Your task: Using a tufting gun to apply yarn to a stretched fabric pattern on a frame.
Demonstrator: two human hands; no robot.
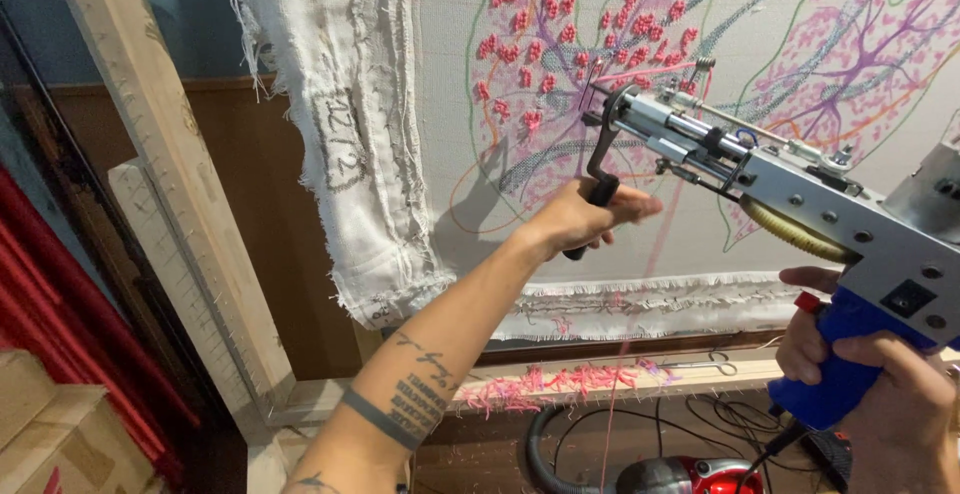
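Hands hold a tufting gun [790, 189] up against a stretched cloth [640, 104] on a wooden frame [170, 164]. The left hand [580, 219] has its grip closed around the black front handle [603, 169] of the gun, fingers wrapped round its lower end, the forearm reaching up from the bottom of the view. The right hand [880, 394] has its grip closed on the blue rear handle [840, 354], with the forefinger lying by the red trigger [808, 302]. The gun is tilted, its nose high and to the left, the tip right at the cloth beside a patch of pink tufts [530, 54]. Pink yarn [650, 72] runs to the nose, and another strand hangs down in front of the cloth.

The cloth carries a drawn pattern of branching lines in purple, green and orange, part filled with pink. Its frayed spare edge [360, 124] hangs folded at the left. On the bottom rail [560, 382] of the frame lie pink yarn scraps [540, 384] and a pair of scissors [700, 364]. Below it sits a red vacuum cleaner [690, 474] with a grey hose [540, 454] and black cables.
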